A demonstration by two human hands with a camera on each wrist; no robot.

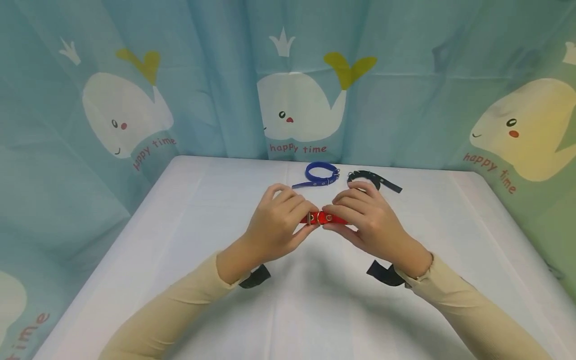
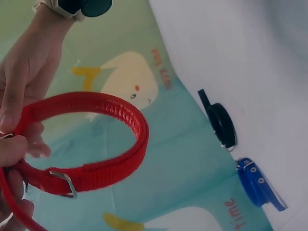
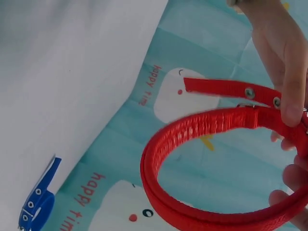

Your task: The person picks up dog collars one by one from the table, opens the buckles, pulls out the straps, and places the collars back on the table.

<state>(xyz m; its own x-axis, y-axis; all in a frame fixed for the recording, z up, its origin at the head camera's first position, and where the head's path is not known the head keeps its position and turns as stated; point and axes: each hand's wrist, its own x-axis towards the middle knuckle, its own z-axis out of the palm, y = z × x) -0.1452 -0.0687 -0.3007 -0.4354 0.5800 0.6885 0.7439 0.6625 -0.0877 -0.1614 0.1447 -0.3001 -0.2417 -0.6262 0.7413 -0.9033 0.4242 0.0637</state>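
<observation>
A red buckled collar (image 1: 313,218) is held in the air over the table, between both hands. My left hand (image 1: 280,220) pinches it by the metal buckle, thumb below and fingers above. My right hand (image 1: 368,216) pinches the band just beside, near an eyelet, the fingertips of both hands nearly meeting. In the left wrist view the collar (image 2: 143,139) forms a round loop with a ribbed inner lining and a metal loop on the band. The right wrist view shows its strap end (image 3: 211,87) sticking out, with metal eyelets. Fingers hide much of the buckle.
Towards the back of the white table (image 1: 202,200) lie a coiled blue collar (image 1: 320,183) and, right of it, a black collar (image 1: 384,181), partly behind my right hand. Black straps (image 1: 255,276) hang from both wrists. A curtain with whales (image 1: 297,107) surrounds the table.
</observation>
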